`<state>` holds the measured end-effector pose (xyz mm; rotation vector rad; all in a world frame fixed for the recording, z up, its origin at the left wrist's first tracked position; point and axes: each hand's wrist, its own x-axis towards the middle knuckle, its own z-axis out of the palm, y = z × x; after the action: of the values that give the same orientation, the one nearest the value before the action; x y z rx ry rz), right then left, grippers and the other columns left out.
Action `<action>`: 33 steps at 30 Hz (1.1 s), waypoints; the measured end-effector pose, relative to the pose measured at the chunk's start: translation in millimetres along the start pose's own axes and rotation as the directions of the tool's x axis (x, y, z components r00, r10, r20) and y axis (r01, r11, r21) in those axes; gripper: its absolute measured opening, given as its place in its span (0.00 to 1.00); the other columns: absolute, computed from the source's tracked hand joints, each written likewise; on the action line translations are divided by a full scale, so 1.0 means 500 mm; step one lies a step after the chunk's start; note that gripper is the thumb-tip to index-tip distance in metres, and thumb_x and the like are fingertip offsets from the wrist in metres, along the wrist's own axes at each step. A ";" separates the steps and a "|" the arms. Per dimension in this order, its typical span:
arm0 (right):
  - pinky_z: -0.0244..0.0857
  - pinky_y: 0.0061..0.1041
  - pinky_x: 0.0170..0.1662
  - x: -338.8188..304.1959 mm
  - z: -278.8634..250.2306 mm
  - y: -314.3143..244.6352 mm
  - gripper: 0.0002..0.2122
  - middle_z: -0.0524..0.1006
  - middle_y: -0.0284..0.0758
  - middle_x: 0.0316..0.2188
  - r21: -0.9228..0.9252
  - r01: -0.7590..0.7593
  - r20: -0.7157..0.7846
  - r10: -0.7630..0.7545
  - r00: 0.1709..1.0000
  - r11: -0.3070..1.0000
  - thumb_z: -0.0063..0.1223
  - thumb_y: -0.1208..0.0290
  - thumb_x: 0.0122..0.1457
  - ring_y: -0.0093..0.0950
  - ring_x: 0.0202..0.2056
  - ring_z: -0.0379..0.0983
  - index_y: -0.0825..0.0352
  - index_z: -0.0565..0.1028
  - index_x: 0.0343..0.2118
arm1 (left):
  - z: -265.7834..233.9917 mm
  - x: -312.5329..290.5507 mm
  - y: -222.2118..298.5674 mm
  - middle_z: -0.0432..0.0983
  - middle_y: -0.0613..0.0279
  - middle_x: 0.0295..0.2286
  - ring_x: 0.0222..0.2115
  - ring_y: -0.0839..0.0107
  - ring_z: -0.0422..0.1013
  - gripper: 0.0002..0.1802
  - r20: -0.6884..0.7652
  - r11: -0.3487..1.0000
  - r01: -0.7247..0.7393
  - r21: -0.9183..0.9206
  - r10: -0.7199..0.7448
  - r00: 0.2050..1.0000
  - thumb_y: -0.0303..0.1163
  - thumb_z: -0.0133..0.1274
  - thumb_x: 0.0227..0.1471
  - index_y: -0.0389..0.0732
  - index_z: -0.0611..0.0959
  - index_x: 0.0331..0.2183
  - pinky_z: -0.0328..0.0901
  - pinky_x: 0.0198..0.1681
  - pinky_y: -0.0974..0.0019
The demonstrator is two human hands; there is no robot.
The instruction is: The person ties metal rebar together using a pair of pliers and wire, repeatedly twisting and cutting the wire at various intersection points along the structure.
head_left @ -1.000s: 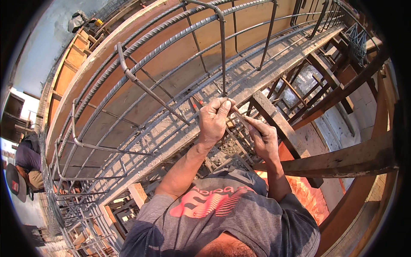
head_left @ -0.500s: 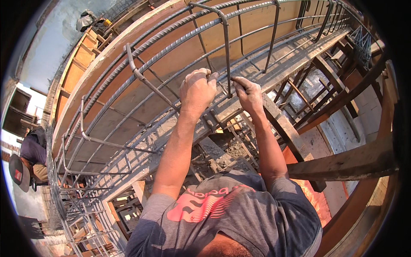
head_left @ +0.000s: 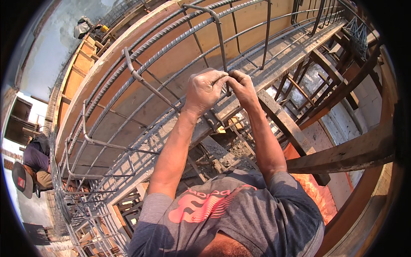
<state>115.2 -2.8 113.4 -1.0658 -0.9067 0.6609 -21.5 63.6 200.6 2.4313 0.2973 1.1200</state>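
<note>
Both hands meet at the steel stirrup [head_left: 220, 38], an upright bent bar of the reinforcing cage, close to its lower end. My left hand [head_left: 203, 91] is closed in a pinch, its dusty fingertips pressed up to the bar. From the other side my right hand [head_left: 242, 88] is closed too, thumb and forefinger meeting the left fingertips. Whatever lies between the fingers is hidden or too thin to make out. Long ribbed rebars [head_left: 171, 44] curve past above the hands, crossing the stirrups.
A curved plywood form panel [head_left: 169, 55] stands behind the cage. Timber beams [head_left: 342, 159] cross at the right over lower ground. At far left a person in a cap [head_left: 19, 177] bends beside more rebar. A bundle of thin wire or rods [head_left: 356, 36] hangs at upper right.
My hands have come together at the stirrup: the left moved right, the right slightly left, and their fingertips now meet. The whole view has shifted slightly.
</note>
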 end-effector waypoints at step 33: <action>0.71 0.28 0.38 -0.027 0.019 -0.046 0.21 0.82 0.44 0.30 -0.362 0.010 -0.138 -0.064 0.988 0.932 0.62 0.58 0.56 0.30 0.32 0.79 0.74 0.79 0.40 | -0.049 -0.025 -0.002 0.68 0.52 0.55 0.54 0.55 0.65 0.19 0.302 0.986 0.084 0.147 -0.126 0.945 0.30 0.55 0.46 0.40 0.86 0.43 0.62 0.57 0.58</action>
<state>101.1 -17.9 133.0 -1.4021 -0.9372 0.3827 -48.2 67.2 205.6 2.6249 0.4051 0.6767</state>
